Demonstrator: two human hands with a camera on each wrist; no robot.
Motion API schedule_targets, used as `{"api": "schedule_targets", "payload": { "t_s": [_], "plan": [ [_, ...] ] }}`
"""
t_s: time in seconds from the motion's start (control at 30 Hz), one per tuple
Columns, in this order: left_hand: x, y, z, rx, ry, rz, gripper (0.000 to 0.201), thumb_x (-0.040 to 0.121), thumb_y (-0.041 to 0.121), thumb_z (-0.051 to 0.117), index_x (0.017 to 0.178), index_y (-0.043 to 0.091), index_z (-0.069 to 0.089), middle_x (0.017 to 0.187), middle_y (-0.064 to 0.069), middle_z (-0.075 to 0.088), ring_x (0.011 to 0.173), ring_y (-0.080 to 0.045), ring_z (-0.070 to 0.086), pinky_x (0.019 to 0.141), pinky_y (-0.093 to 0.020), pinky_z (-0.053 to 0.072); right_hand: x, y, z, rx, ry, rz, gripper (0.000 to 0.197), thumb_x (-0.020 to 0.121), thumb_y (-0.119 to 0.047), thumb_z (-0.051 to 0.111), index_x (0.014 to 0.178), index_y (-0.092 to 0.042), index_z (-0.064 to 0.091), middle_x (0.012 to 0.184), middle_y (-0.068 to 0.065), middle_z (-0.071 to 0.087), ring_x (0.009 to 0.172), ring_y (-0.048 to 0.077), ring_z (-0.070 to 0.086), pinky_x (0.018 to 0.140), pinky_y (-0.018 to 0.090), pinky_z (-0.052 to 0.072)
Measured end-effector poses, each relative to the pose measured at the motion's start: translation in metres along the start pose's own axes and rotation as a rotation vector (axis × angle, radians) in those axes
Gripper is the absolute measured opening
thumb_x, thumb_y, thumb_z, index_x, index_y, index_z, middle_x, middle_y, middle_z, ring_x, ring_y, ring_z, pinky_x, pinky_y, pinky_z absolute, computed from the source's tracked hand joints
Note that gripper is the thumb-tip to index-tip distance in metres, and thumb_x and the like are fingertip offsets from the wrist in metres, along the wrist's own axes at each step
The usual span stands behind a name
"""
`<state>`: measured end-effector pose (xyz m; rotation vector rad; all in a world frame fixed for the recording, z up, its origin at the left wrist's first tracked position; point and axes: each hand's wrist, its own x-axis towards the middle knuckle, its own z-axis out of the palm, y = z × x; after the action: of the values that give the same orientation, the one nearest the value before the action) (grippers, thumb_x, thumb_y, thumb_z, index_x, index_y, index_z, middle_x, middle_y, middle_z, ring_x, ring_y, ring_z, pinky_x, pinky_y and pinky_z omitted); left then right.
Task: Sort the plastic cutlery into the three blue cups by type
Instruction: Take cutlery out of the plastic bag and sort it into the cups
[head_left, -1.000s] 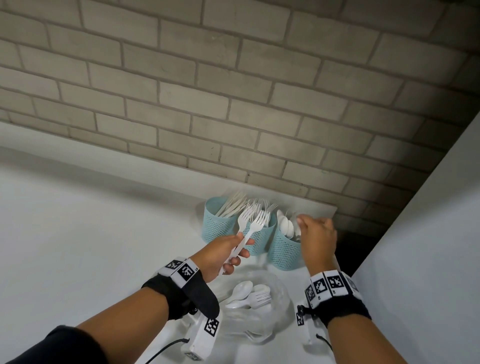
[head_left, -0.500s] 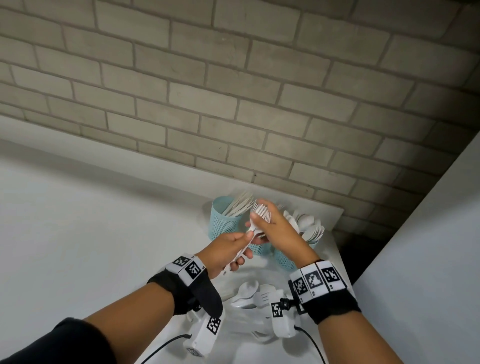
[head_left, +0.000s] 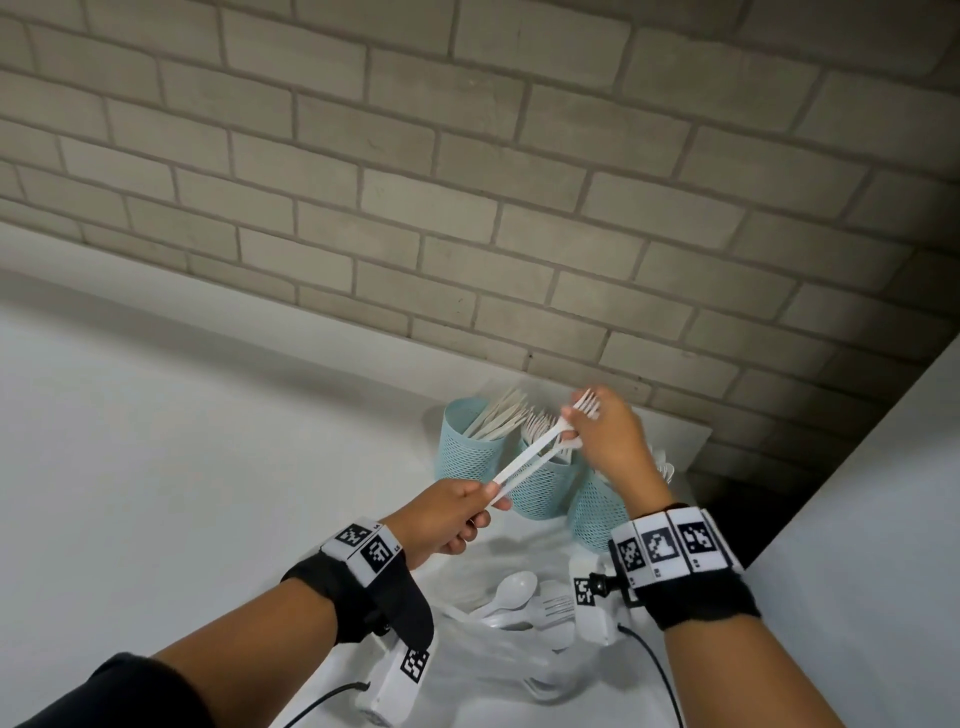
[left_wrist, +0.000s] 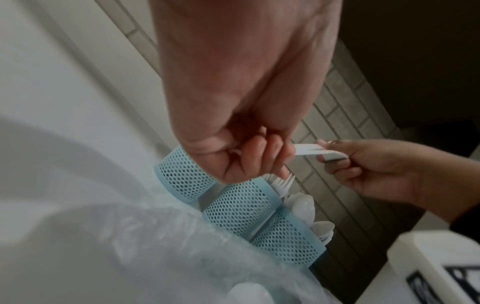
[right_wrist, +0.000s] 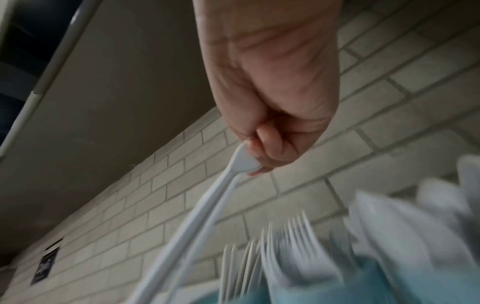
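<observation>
Three blue mesh cups stand in a row by the brick wall: the left cup (head_left: 470, 457) holds knives, the middle cup (head_left: 540, 491) forks, the right cup (head_left: 597, 514) spoons. Two white plastic forks (head_left: 530, 460) stretch between my hands above the cups. My left hand (head_left: 485, 493) pinches their handle ends. My right hand (head_left: 574, 426) grips their heads, with tines (head_left: 589, 402) poking out above the fingers. In the left wrist view, my left hand (left_wrist: 272, 158) holds the fork handles (left_wrist: 311, 152). The right wrist view shows my right hand (right_wrist: 259, 162) closed on a fork head (right_wrist: 242, 161).
A clear plastic bag (head_left: 498, 654) with loose spoons (head_left: 511, 590) and a fork (head_left: 553, 605) lies on the white table (head_left: 182, 467) in front of the cups. A brick wall runs behind. A white panel (head_left: 857, 519) rises on the right beyond a dark gap.
My right hand left the spoon cup, came across and took hold of the fork heads. Both hands now hold the forks, drawn out higher over the cups.
</observation>
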<state>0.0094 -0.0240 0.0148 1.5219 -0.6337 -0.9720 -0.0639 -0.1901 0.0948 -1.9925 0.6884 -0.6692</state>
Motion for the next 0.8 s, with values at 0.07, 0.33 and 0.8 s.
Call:
{"api": "schedule_targets", "payload": {
  "t_s": [0.07,0.33,0.8],
  "plan": [
    [0.003,-0.002,-0.001,0.071,0.018,0.000,0.029,0.099,0.032,0.042,0.090,0.016,0.064,0.064,0.005,0.042,0.051,-0.006,0.032,0.046,-0.014,0.029,0.009,-0.008,-0.019,-0.053,0.180,-0.108,0.009,0.095,-0.011,0.051,0.103,-0.014,0.051,0.092,0.009,0.062,0.066,0.011,0.061,0.046,0.014,0.045],
    [-0.003,-0.008,0.022,0.972,-0.260,0.016,0.037,0.086,0.038,0.061,0.115,0.013,0.062,0.117,-0.003,0.061,0.099,-0.014,0.056,0.083,-0.021,0.041,0.019,-0.006,-0.034,-0.484,0.525,-0.401,0.023,0.097,-0.016,0.046,0.117,-0.006,0.053,0.096,0.018,0.067,0.086,0.032,0.064,0.070,0.034,0.048],
    [-0.013,-0.027,0.037,1.329,-0.203,-0.045,0.067,0.081,0.038,0.066,0.129,0.002,0.037,0.127,-0.017,0.048,0.115,-0.032,0.051,0.095,-0.040,0.045,0.021,0.025,0.006,-0.934,-0.073,-0.277,0.036,0.099,-0.024,0.036,0.130,-0.014,0.050,0.129,0.013,0.055,0.119,0.031,0.038,0.094,0.038,0.032]
  ]
}}
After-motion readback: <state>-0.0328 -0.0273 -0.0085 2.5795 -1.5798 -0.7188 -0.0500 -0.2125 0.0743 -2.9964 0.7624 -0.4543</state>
